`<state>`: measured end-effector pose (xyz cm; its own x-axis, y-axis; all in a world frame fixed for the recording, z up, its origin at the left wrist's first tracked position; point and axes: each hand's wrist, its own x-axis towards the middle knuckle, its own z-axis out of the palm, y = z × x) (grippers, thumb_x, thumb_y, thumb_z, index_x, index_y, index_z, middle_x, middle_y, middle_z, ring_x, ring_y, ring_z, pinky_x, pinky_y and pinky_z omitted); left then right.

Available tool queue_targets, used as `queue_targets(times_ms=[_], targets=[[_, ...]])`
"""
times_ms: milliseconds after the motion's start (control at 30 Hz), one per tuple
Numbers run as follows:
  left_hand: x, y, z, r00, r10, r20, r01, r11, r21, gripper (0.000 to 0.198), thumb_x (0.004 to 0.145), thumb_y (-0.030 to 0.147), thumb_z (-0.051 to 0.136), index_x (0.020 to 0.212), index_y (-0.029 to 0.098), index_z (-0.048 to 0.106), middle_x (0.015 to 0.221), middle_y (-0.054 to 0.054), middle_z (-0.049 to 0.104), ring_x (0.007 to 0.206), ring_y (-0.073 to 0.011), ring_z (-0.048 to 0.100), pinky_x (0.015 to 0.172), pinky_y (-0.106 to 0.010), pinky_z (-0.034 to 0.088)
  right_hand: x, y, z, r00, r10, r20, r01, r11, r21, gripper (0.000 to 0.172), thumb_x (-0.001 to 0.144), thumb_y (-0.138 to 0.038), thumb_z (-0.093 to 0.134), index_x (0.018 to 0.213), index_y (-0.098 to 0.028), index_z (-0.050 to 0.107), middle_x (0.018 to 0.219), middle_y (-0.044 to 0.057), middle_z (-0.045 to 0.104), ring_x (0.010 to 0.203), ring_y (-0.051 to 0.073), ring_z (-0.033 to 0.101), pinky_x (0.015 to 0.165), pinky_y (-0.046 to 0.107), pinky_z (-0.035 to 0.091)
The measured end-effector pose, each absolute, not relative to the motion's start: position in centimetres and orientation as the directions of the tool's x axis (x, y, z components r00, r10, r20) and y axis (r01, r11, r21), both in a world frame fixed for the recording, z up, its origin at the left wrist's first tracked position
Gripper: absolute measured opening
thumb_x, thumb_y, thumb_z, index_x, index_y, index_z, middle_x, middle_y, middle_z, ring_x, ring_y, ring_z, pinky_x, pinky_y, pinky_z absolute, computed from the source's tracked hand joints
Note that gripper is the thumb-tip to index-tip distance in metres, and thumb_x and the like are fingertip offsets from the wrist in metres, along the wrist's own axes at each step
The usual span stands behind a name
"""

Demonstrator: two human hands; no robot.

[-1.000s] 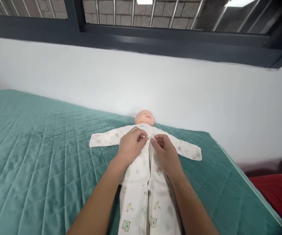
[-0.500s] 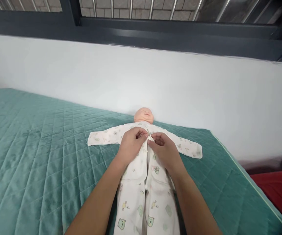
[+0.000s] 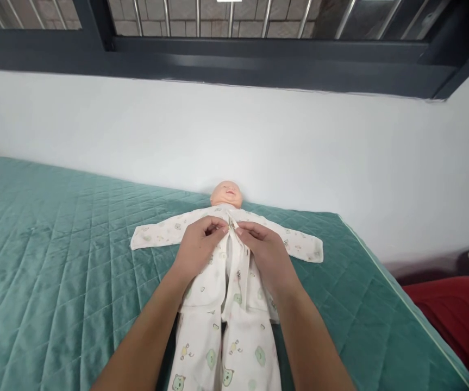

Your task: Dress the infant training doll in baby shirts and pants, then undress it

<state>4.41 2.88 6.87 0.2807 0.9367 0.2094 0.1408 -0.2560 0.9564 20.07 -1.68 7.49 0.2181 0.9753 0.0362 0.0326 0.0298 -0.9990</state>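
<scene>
A baby doll (image 3: pixel 226 194) lies on its back, dressed in a white printed baby top (image 3: pixel 201 290) and matching printed pants (image 3: pixel 245 347). My left hand (image 3: pixel 202 244) pinches the left front edge of the top at chest height. On the other side, my right hand (image 3: pixel 264 250) grips the right front edge between thumb and fingers. Both sets of fingertips almost meet at the middle of the chest. Below them the two front edges hang apart, leaving a narrow gap. Both sleeves stretch out sideways. Whatever fastener lies under my fingertips is too small to make out.
A green quilted cover (image 3: pixel 75 260) spreads under the doll, its edge running down at the right. Behind the doll's head rises a white wall (image 3: pixel 234 136) below a dark window frame (image 3: pixel 258 60). A red object (image 3: pixel 450 315) stands beyond the right edge.
My right hand has turned the right front edge of the top outward, and the gap below is wider. The whole view has shifted slightly, moving the doll left in the picture.
</scene>
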Motion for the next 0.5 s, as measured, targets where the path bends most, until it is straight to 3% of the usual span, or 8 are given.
queue_targets(times_ms=[200,500], targets=[[4.0,2.9,6.9,0.289,0.948,0.132,0.026,-0.145,0.989,0.02,0.081,0.038,0.067,0.089,0.02,0.069,0.08,-0.001,0.066,0.074,-0.0145,0.059,0.067,-0.025,0.044,18.6,-2.5,8.6,0.207,0.976,0.062,0.264,0.006,-0.965,0.022,0.082,-0.04,0.065,0.098,-0.026,0.071,0.094,0.001,0.073,0.087,0.02,0.066,0.077,0.033,0.049],[3.9,3.1,6.6,0.316,0.942,0.115,-0.082,-0.094,0.992,0.027,0.075,0.039,0.075,0.09,0.018,0.067,0.082,-0.002,0.066,0.076,-0.0132,0.06,0.07,-0.024,0.046,18.9,-2.4,8.4,0.128,0.991,0.028,0.255,-0.006,-0.967,0.025,0.076,-0.033,0.069,0.098,-0.023,0.064,0.086,0.0,0.07,0.08,0.017,0.065,0.075,0.031,0.049]])
